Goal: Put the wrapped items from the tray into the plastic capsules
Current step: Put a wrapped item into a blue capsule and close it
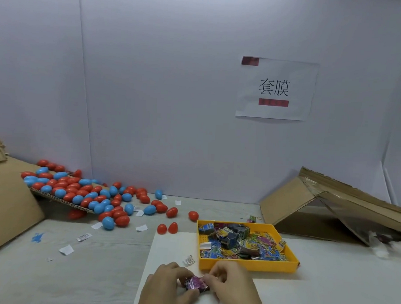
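A small purple wrapped item point(195, 283) is pinched between my left hand point(168, 286) and my right hand point(229, 284) low in the middle of the view, just in front of the yellow tray point(247, 264). The tray holds several colourful wrapped items point(239, 242). An opened red capsule point(167, 228), its two halves joined, lies left of the tray. A heap of closed red and blue capsules point(87, 194) spreads over a cardboard ramp and the table at the left.
A white sheet point(174, 247) lies under my hands and the tray. Small paper slips point(66, 249) are scattered on the table. Cardboard pieces stand at the far left point(6, 203) and lean at the right point(330, 208). A paper sign point(275, 88) hangs on the back wall.
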Demonstrator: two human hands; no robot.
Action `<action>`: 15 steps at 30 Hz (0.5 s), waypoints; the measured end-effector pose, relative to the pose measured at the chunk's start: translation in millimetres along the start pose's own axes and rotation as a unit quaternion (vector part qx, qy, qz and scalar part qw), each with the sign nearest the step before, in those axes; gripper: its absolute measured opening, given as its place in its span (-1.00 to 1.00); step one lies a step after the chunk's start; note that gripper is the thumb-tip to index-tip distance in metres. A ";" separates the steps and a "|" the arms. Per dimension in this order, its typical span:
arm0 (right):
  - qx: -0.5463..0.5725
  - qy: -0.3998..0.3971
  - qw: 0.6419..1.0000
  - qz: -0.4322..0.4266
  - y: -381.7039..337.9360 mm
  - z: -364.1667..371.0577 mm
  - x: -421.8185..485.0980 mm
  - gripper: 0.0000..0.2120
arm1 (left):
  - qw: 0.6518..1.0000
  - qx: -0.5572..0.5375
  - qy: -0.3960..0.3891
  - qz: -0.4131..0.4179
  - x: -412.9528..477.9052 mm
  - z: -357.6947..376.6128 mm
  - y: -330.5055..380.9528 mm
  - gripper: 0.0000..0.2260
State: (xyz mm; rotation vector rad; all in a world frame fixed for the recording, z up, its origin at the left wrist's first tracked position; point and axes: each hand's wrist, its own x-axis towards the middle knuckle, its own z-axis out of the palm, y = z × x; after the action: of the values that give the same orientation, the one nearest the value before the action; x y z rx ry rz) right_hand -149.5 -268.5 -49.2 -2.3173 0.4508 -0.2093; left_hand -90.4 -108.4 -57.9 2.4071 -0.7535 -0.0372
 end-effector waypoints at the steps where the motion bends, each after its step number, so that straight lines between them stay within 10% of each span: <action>1: -0.004 0.005 1.000 -0.004 -1.0 0.9 -0.6 -0.83 | 1.000 0.002 -0.003 -0.001 0.5 -0.2 0.3 -0.67; 15: -0.055 -0.071 0.992 -0.089 -5.6 -3.1 -7.4 -0.73 | 0.993 -0.106 0.037 -0.037 -2.3 -1.7 3.5 -0.82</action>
State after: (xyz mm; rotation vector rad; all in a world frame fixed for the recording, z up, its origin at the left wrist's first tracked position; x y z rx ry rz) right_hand -155.7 -264.0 -43.2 -2.4625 0.1896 -0.1065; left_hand -93.8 -108.6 -54.9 2.2201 -0.5952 -0.0544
